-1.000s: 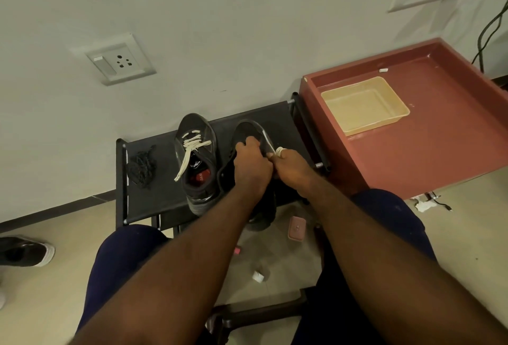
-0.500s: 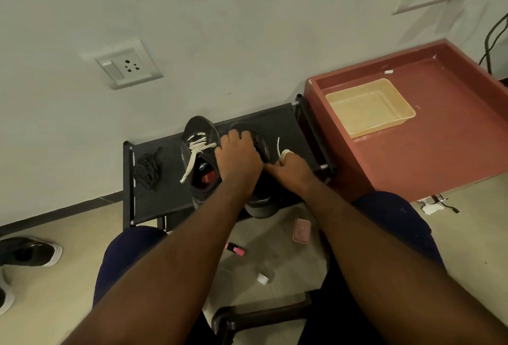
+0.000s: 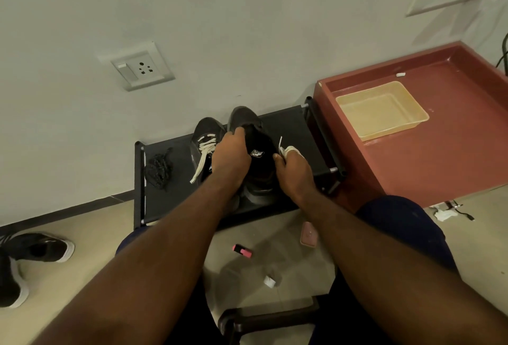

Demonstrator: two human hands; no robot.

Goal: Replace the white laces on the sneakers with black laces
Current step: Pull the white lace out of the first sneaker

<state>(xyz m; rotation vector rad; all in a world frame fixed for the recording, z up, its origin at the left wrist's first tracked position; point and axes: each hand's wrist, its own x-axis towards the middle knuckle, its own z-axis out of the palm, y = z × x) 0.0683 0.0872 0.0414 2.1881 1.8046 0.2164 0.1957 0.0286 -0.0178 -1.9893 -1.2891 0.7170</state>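
Left hand [image 3: 229,157] slid back, gripping unlaced sneaker [image 3: 259,170]; right hand [image 3: 294,171] beside it clutches white lace [image 3: 290,150].

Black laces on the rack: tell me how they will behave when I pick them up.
The black laces lie in a loose tangled heap on the rack, so they would probably come up floppy, ends dangling. They look thin, so likely very light. Being tangled, they may lift as one clump rather than singly.
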